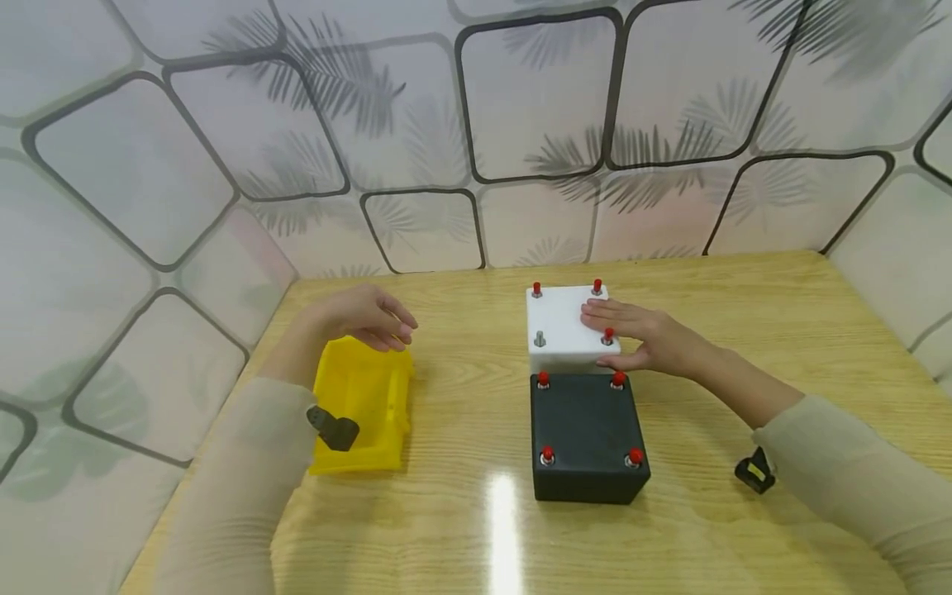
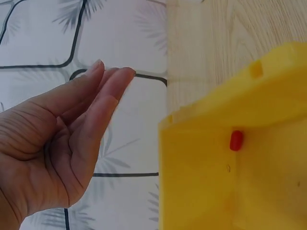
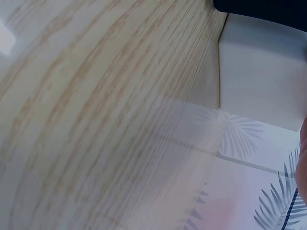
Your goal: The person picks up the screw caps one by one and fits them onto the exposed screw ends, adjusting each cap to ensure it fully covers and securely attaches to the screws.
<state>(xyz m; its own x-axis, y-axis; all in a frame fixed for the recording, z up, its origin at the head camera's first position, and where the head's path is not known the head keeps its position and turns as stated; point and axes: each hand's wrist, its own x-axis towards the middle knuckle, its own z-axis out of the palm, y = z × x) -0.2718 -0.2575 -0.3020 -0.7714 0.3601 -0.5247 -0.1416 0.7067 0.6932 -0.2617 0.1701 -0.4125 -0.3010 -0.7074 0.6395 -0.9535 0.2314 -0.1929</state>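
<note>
My left hand (image 1: pixel 375 316) hovers above the far end of a yellow bin (image 1: pixel 364 397), its fingers loosely extended and close together. Nothing shows between them in the left wrist view, where a small red cap (image 2: pixel 236 140) lies inside the bin. On the top of a white box (image 1: pixel 554 316) rest the straight fingers of my right hand (image 1: pixel 640 335), with the thumb lower at its front right edge. Red caps sit on three corner posts of that box. Its front-left corner has a bare metal bolt (image 1: pixel 540 339).
A black box (image 1: pixel 583 426) with red-capped corner posts stands just in front of the white one. Wood-grain table (image 1: pixel 461 355) lies between the bin and the boxes. Patterned wall covering (image 1: pixel 543 107) rises behind and at the sides.
</note>
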